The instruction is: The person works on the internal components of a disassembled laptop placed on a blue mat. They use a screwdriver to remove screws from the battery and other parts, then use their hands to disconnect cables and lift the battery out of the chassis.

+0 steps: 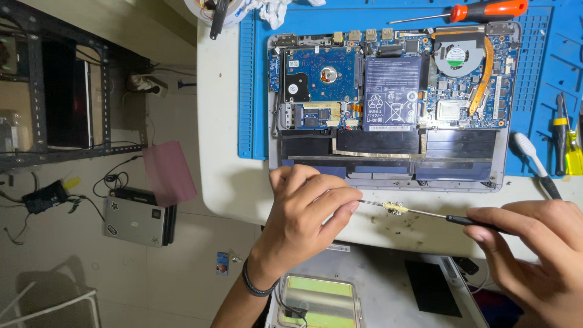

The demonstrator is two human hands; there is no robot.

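Note:
An opened laptop [388, 103] lies bottom-up on a blue mat [255, 91], its circuit board, hard drive, battery and fan exposed. In front of it, at the white table's near edge, my left hand [306, 209] pinches one end of a thin metal rod. A small cream-coloured part [395, 208] sits on the rod's middle. My right hand [534, 249] grips the black handle of a slim screwdriver [467, 222], whose shaft runs left toward the part.
An orange-handled screwdriver [480, 11] lies above the laptop. Hand tools and a white brush [534, 161] rest on the mat's right side. Another laptop [133, 217], a pink sheet [169, 173], cables and a metal rack [54, 91] are on the floor left.

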